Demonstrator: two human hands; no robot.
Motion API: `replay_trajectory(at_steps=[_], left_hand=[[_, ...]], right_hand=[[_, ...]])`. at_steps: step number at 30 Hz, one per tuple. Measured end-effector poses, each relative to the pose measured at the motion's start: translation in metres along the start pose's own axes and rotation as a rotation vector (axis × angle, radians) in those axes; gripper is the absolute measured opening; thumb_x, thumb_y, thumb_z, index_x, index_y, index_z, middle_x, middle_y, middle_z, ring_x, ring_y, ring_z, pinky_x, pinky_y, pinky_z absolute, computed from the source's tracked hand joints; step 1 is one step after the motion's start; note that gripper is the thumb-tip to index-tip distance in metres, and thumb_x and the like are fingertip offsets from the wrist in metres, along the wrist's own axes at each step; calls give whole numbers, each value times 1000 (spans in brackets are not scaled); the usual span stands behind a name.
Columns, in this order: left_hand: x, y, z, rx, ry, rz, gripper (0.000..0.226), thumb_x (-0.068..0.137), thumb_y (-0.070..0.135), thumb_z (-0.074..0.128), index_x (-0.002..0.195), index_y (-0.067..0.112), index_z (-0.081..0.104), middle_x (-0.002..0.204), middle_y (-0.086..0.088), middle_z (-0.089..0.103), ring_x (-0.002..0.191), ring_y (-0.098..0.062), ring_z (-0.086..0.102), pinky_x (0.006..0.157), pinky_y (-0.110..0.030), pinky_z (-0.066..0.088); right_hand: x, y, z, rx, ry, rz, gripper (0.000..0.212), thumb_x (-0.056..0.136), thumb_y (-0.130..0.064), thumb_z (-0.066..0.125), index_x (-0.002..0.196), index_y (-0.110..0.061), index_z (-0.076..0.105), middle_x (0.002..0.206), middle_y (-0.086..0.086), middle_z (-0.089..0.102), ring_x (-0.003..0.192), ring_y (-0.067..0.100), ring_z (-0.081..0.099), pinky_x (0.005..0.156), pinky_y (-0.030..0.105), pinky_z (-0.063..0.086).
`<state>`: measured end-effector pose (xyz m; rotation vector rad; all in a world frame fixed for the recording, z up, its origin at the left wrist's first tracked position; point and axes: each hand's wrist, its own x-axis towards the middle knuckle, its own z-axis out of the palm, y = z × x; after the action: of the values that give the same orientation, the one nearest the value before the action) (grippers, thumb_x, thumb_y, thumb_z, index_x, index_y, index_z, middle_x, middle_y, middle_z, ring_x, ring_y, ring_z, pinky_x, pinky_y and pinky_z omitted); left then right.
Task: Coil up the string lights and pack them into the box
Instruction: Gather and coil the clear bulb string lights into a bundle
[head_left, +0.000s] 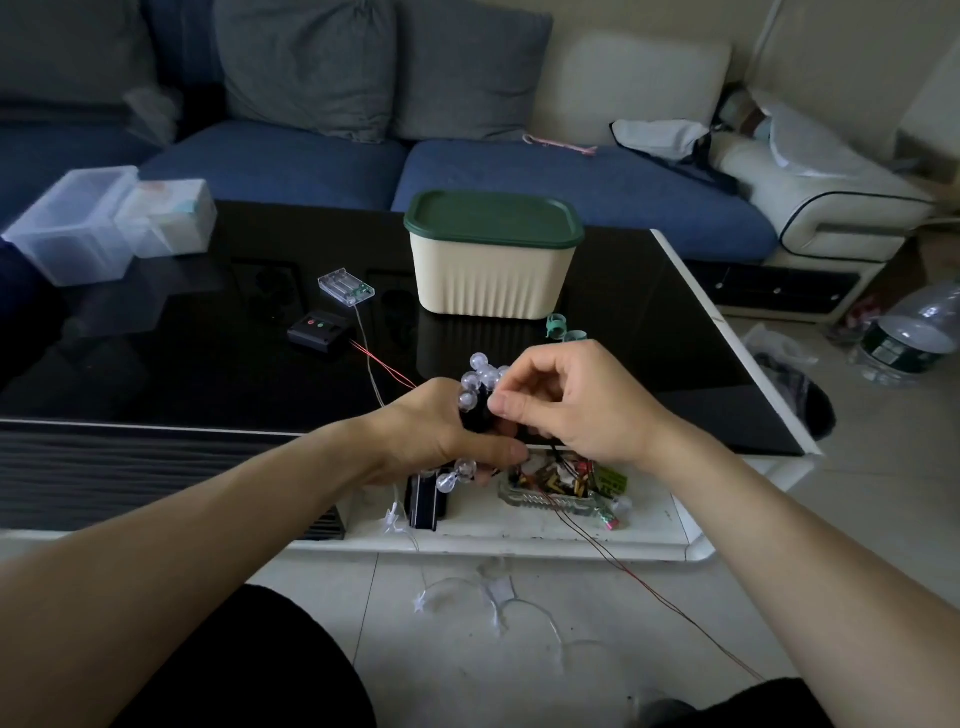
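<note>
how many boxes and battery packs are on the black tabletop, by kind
Lidded cream box: 1
Clear plastic boxes: 2
Clear battery pack: 1
Black battery pack: 1
Total: 5

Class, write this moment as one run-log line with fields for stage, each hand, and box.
stage: coiling | left hand: holds bulb string lights | right hand: pinches wire | box: lid on, on table
</note>
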<state>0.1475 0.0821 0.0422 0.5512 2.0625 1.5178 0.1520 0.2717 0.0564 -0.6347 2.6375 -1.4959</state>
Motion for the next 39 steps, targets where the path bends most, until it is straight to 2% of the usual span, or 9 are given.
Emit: replay_trajectory(at_steps=[5, 11, 16, 19, 22, 26, 30, 33, 39], left_hand=[[1, 1, 0, -39, -27, 23, 21, 78, 7, 77, 91, -6, 68, 80, -15, 71, 75, -19, 68, 69, -25, 53], [2, -1, -5, -185, 72, 24, 35, 75, 0, 78, 106, -11, 66, 104, -22, 72, 103, -36, 68, 101, -48, 50], [3, 0, -3, -117, 151, 57, 23, 77, -3, 77, 97, -11, 68, 95, -26, 71, 87, -32, 70, 80, -35, 58], [5, -4, -1, 64, 242, 76, 21, 75, 13, 83, 83, -1, 69, 78, -23, 70, 72, -39, 67, 73, -47, 56], [7, -6, -1, 112, 259, 66, 22, 69, 14, 87, 74, 4, 68, 69, -10, 71, 65, -24, 65, 68, -43, 57], [2, 1, -5, -79, 67, 57, 19, 76, -3, 78, 93, -4, 69, 86, -8, 74, 84, -17, 71, 74, -23, 55], [2, -3, -11, -283, -13, 10, 38, 76, -1, 74, 104, -21, 58, 98, -23, 63, 95, -29, 63, 91, -31, 52], [2, -2, -8, -420, -8, -38, 11, 80, 11, 70, 80, 0, 67, 77, -10, 61, 74, -18, 60, 75, -26, 49], [6, -1, -5, -421, 211, -86, 41, 68, 36, 86, 80, 2, 67, 67, -11, 57, 64, -20, 52, 60, -27, 43]], right_hand=[[-2, -8, 6, -106, 33, -67, 6, 90, -21, 75, 88, -17, 72, 78, -8, 69, 67, 0, 61, 66, 17, 49], [-1, -11, -7, 28, -6, 13, 9, 86, -11, 75, 78, -11, 72, 74, 3, 71, 68, 12, 63, 67, 28, 51], [-2, -18, -9, 135, -68, 47, 10, 90, -4, 70, 83, 2, 70, 68, 6, 68, 46, 0, 54, 49, 9, 40], [-4, -19, 1, 151, -79, 50, 7, 94, -8, 68, 87, -6, 69, 79, 13, 72, 45, 0, 55, 49, 11, 41], [-3, -19, 5, 167, -134, 65, 7, 94, -10, 68, 87, -9, 70, 78, 12, 72, 44, 2, 52, 49, 17, 42], [-3, -17, -2, 132, -151, 60, 7, 90, -8, 73, 86, -3, 74, 74, 13, 71, 61, 6, 63, 62, 19, 49], [-2, -14, -11, 52, -159, 75, 8, 87, -9, 76, 79, -11, 76, 68, -1, 71, 64, 6, 60, 63, 18, 46], [-2, -15, -19, 46, -173, 73, 11, 85, -5, 76, 77, -12, 75, 63, -7, 67, 60, 2, 56, 59, 14, 42], [-3, -12, -19, 76, -151, 7, 6, 90, -6, 72, 84, -8, 73, 63, -10, 66, 57, 0, 56, 57, 12, 41]])
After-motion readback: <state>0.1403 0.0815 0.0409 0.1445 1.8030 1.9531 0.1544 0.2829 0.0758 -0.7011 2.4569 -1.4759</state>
